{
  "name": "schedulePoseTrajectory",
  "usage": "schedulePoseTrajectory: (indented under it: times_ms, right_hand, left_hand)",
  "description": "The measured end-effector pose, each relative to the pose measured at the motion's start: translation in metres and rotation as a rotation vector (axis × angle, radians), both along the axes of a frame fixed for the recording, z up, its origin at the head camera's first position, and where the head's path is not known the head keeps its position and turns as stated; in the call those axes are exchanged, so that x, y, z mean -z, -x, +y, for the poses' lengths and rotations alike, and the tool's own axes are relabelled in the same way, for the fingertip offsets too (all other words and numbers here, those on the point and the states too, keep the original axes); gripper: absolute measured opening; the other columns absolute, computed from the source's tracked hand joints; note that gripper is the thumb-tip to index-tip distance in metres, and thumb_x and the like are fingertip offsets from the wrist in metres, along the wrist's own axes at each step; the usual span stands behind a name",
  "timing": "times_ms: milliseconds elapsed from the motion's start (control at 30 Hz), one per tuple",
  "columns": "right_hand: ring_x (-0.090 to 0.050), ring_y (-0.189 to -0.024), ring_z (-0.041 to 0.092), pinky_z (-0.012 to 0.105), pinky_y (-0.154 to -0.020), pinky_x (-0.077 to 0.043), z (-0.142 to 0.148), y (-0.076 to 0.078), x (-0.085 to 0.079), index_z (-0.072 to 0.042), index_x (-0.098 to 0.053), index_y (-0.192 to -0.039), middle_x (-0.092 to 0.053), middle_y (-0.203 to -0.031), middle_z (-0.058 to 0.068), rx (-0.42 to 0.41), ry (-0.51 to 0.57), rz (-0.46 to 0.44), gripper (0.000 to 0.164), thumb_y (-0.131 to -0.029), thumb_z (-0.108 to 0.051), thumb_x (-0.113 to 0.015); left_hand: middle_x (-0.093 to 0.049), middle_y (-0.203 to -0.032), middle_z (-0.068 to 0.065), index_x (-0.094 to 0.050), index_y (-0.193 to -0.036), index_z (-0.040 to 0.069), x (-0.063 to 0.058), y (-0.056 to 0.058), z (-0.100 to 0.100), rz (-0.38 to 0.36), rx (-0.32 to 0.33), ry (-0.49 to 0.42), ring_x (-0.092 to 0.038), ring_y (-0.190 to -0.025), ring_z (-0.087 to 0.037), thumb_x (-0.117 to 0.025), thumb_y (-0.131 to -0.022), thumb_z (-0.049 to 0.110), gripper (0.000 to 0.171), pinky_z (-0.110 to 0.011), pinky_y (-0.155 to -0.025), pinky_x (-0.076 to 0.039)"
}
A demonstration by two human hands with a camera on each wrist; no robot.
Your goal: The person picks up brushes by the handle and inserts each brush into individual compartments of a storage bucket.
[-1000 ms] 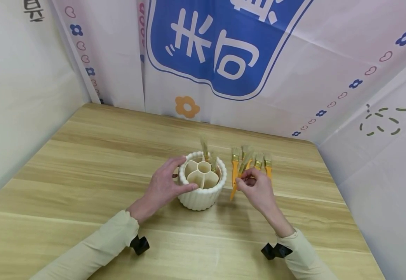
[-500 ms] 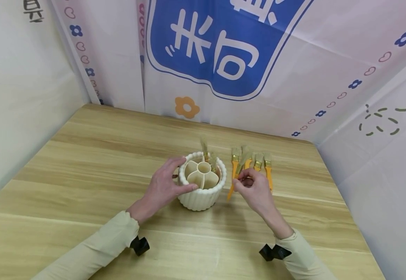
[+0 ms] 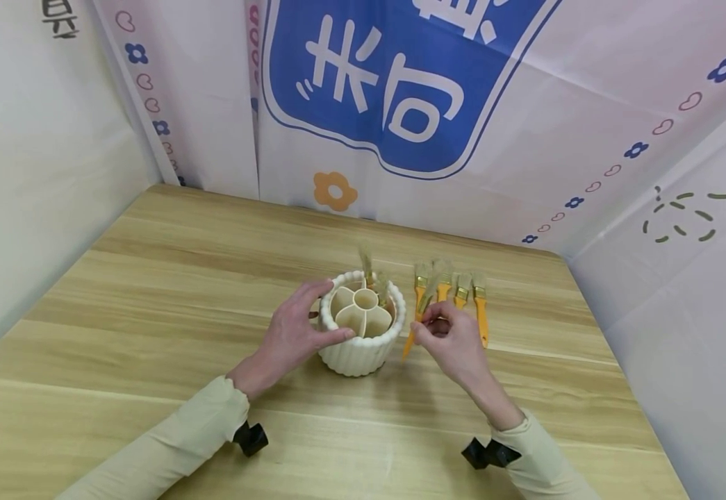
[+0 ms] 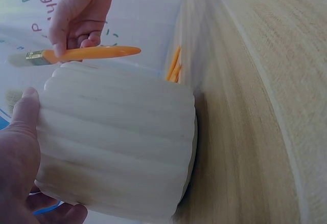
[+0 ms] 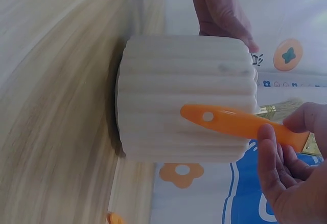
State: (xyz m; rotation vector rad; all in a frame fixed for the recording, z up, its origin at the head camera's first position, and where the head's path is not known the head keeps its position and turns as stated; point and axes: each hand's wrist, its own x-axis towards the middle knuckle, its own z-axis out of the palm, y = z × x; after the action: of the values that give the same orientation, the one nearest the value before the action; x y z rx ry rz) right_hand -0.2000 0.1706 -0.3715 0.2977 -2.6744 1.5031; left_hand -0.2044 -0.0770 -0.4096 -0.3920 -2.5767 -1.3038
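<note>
A white, ribbed, round brush holder [image 3: 363, 355] with a cream, petal-shaped divider [image 3: 365, 298] is standing upright on a light wood-grain table [image 3: 212, 430]. The left hand [image 3: 294, 326] is gripping it at nine o'clock, thumb and fingers spread around the rim. At three to four o'clock, just beside the holder, the right hand [image 3: 456, 344] is pinching a flat brush [image 5: 230, 123] by its glossy orange handle, bristles pointing toward one o'clock. Two bristle heads [image 3: 365, 262] are rising from the holder's compartments at twelve and two. Four orange-handled brushes [image 3: 481, 319] are lying around two to three o'clock.
</note>
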Motion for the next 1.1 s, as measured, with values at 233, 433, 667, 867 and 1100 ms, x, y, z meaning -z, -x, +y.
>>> schedulePoseTrajectory:
  times_ms: [233, 433, 667, 867, 1100]
  right_hand:
    - [-0.064, -0.065, 0.013, 0.019, -0.054, -0.052, -0.003, -0.003, -0.002, -0.001, -0.059, -0.087, -0.066, -0.077, 0.014, -0.015, -0.017, 0.011, 0.01, -0.083, -0.008, -0.066]
    - [-0.061, -0.063, 0.01, 0.019, -0.054, -0.052, -0.006, -0.002, -0.003, 0.0, -0.059, -0.085, -0.066, -0.078, 0.015, -0.029, -0.011, 0.019, 0.01, -0.083, -0.007, -0.066]
    - [-0.06, -0.062, 0.009, 0.019, -0.053, -0.051, -0.009, -0.002, -0.007, -0.001, -0.058, -0.084, -0.066, -0.075, 0.014, -0.037, -0.005, 0.049, 0.01, -0.082, -0.006, -0.066]
    - [-0.06, -0.063, 0.009, 0.018, -0.053, -0.05, -0.012, -0.002, -0.012, -0.002, -0.059, -0.084, -0.066, -0.075, 0.013, -0.03, -0.016, 0.068, 0.01, -0.081, -0.008, -0.066]
    - [-0.061, -0.062, 0.009, 0.02, -0.052, -0.05, -0.015, 0.0, -0.02, -0.004, -0.058, -0.083, -0.067, -0.075, 0.012, -0.047, -0.027, 0.088, 0.009, -0.082, -0.01, -0.065]
  left_hand:
    - [-0.05, -0.136, -0.01, -0.047, -0.133, 0.005, 0.0, -0.001, 0.0, -0.003, -0.001, 0.007, -0.052, -0.122, -0.028, -0.082, -0.067, 0.037, 0.082, -0.034, -0.085, -0.058]
    - [-0.05, -0.135, -0.011, -0.047, -0.133, 0.004, 0.0, -0.001, 0.0, -0.001, -0.001, 0.008, -0.052, -0.122, -0.028, -0.082, -0.067, 0.037, 0.081, -0.033, -0.084, -0.058]
    - [-0.05, -0.134, -0.012, -0.048, -0.132, 0.004, 0.0, 0.0, 0.001, 0.011, -0.005, 0.013, -0.053, -0.121, -0.028, -0.082, -0.067, 0.036, 0.081, -0.033, -0.083, -0.058]
    - [-0.05, -0.135, -0.011, -0.048, -0.132, 0.004, -0.001, 0.0, 0.0, 0.001, -0.003, 0.009, -0.053, -0.121, -0.028, -0.082, -0.067, 0.036, 0.081, -0.033, -0.084, -0.058]
    - [-0.05, -0.135, -0.011, -0.048, -0.133, 0.004, 0.0, -0.001, 0.0, 0.001, -0.001, 0.005, -0.052, -0.121, -0.028, -0.082, -0.067, 0.037, 0.081, -0.033, -0.084, -0.058]
